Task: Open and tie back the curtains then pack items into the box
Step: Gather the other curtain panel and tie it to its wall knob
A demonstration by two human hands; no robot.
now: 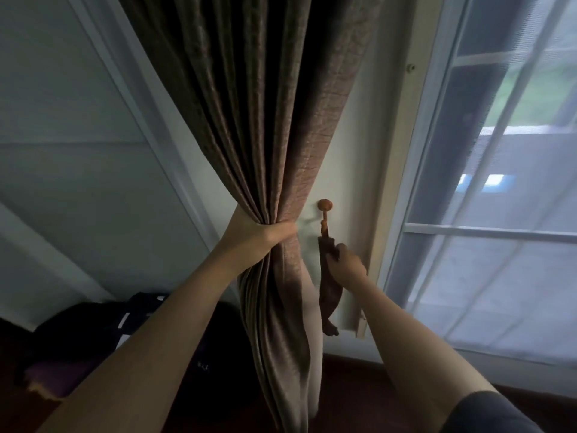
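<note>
Left hand (249,234) gripping gathered curtain (274,126), right hand (346,264) holding tieback (327,289)

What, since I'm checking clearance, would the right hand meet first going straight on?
The right hand grips the tieback; straight on, it likely meets the wall below the hook; depth unclear.

At three o'clock a window (499,232) with white bars shows blurred green and a grey ledge outside. On its pale frame (393,151), toward one o'clock, sits a small round fitting (411,68). At eight o'clock a dark heap (93,332), perhaps bags or clothing, lies on the dark floor (349,395), below a grey-white wall (62,151) at ten o'clock.
</note>
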